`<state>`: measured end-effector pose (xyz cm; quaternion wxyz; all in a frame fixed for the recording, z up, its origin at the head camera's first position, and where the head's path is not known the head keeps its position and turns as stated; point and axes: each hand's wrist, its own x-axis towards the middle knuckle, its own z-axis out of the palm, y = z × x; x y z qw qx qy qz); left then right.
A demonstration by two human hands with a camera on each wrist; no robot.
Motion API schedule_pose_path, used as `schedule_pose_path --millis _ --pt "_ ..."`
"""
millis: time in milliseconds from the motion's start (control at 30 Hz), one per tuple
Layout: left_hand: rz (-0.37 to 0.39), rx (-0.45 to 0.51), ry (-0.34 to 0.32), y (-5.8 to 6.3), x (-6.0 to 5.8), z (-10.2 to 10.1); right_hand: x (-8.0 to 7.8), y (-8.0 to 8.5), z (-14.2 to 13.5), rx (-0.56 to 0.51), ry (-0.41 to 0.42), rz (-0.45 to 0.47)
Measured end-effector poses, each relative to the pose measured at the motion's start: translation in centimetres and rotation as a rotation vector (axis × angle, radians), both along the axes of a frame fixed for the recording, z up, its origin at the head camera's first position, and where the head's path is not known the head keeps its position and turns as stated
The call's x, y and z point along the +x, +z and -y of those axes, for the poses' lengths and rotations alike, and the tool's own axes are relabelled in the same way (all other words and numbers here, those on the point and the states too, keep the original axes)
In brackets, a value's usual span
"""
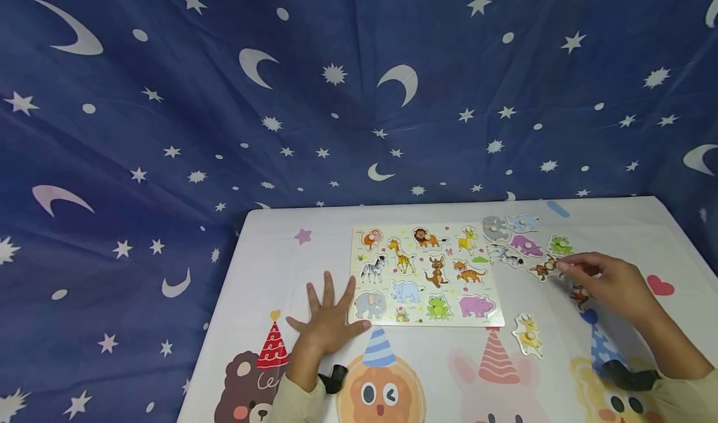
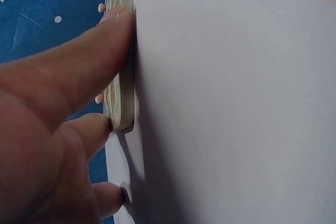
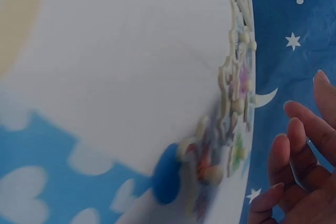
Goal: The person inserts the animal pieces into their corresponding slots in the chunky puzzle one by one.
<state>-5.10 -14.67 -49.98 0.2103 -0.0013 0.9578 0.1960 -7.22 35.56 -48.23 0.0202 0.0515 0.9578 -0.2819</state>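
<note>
My left hand (image 1: 330, 323) lies with fingers spread at the lower left corner of a white animal puzzle board (image 1: 414, 256). Its thumb (image 2: 113, 30) touches the board's edge in the left wrist view. My right hand (image 1: 614, 286) hovers by the loose pieces, fingertips beside a brown animal piece (image 1: 541, 270). In the right wrist view its fingers are loosely bent, with nothing visible between them. A reddish-brown piece (image 1: 580, 296) lies partly under that hand. Close by are a frog piece (image 1: 560, 245), a purple hippo piece (image 1: 525, 245) and a zebra piece (image 1: 508, 256).
An elephant piece (image 1: 494, 228) and a blue rhino piece (image 1: 523, 223) lie by the board's upper right corner. A yellow animal piece (image 1: 528, 334) sits lower right of the board. A blue starry curtain (image 1: 336, 99) hangs behind the table (image 1: 269, 248).
</note>
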Motion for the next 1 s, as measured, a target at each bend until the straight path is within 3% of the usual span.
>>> schedule_pose_path --millis 367,633,1000 --pt "-0.004 0.006 -0.006 0.0 0.0 -0.1 2.0 -1.2 0.1 -0.060 0.045 0.064" --pt "0.003 -0.008 0.001 -0.1 0.0 0.1 2.8 -1.8 1.3 -0.088 0.128 0.085" --pt "-0.002 0.002 -0.003 0.0 0.0 0.1 3.5 -2.3 2.7 -0.154 0.268 0.028"
